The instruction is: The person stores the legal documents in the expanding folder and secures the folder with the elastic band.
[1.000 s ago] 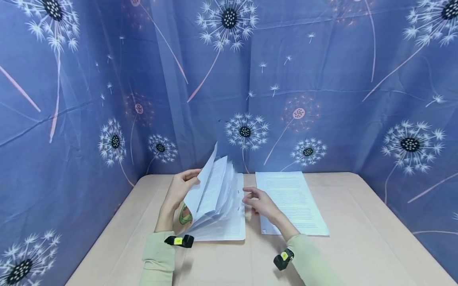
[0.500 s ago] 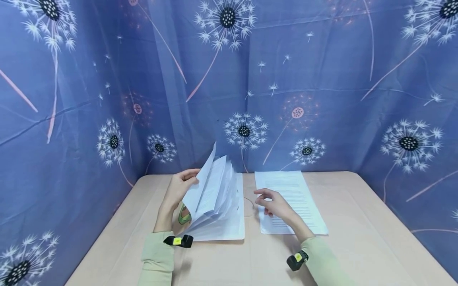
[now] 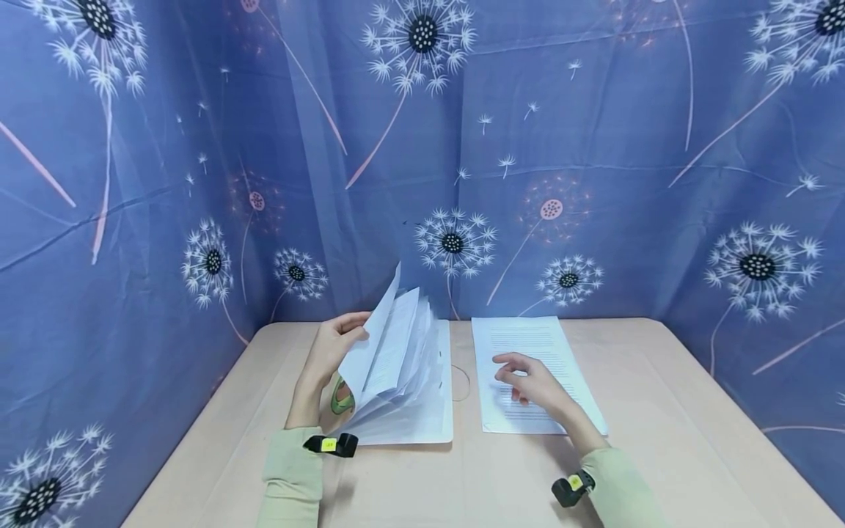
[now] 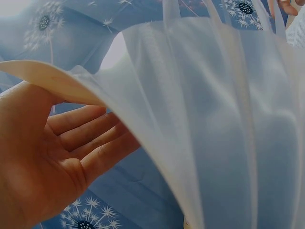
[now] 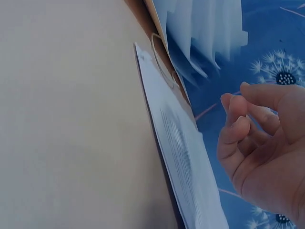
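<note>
A display book with clear plastic sleeves [image 3: 422, 418] lies part-opened at the middle-left of the table. My left hand [image 3: 330, 348] holds its raised front cover [image 3: 370, 352] at the left edge. In the left wrist view the thumb lies over the cover's edge, the fingers [image 4: 100, 138] are behind it, and clear sleeves [image 4: 219, 119] fan out to the right. My right hand [image 3: 535, 383] hovers above printed sheets [image 3: 535, 337] right of the book, fingers loosely bent and nothing between them. The right wrist view shows that hand [image 5: 267, 152] apart from the paper.
A thin elastic loop [image 3: 469, 383] extends from the book's right edge onto the table [image 3: 634, 411], between book and sheets. Part of a green picture [image 3: 342, 396] shows on the outer cover. A blue dandelion-print cloth [image 3: 594, 147] hangs behind and at both sides.
My right hand has moved rightward from the book's right edge to above the printed sheets, leaving the elastic loop in plain view. The left hand and raised cover stay put.
</note>
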### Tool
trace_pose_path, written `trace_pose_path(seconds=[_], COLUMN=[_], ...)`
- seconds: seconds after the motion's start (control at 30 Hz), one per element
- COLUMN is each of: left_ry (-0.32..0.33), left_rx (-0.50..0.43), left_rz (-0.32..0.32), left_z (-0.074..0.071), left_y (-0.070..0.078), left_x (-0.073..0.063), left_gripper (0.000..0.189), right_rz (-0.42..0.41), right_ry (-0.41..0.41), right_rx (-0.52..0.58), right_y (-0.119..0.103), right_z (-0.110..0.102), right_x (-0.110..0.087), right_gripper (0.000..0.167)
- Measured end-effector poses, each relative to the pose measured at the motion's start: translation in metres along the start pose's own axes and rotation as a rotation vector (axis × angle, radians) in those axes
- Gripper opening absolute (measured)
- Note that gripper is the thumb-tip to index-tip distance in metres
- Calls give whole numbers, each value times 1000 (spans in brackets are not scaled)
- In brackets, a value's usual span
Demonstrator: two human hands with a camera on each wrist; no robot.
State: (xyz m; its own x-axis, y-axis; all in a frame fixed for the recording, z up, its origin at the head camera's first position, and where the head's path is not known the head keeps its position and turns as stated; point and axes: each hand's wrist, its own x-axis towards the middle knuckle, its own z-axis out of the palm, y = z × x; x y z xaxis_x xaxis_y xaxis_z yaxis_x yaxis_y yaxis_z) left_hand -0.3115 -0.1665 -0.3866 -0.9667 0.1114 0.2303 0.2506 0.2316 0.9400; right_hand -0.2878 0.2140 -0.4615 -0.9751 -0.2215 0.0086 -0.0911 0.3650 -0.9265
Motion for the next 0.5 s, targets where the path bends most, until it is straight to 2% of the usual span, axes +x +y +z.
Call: trace_pose_path(seconds=[0.27,0.5], left_ry=[7,-3], left_rx=[6,6], left_rz=[4,-7], left_z=[-1,-1], left_y=[0,-1], left_x=[0,1], left_gripper=[35,35], right_rz=[-18,50], right_ry=[4,20], right_rx=[22,89], right_y=[11,18], right_z=[-17,-31], right_x=[-7,-12], right_gripper=[45,47])
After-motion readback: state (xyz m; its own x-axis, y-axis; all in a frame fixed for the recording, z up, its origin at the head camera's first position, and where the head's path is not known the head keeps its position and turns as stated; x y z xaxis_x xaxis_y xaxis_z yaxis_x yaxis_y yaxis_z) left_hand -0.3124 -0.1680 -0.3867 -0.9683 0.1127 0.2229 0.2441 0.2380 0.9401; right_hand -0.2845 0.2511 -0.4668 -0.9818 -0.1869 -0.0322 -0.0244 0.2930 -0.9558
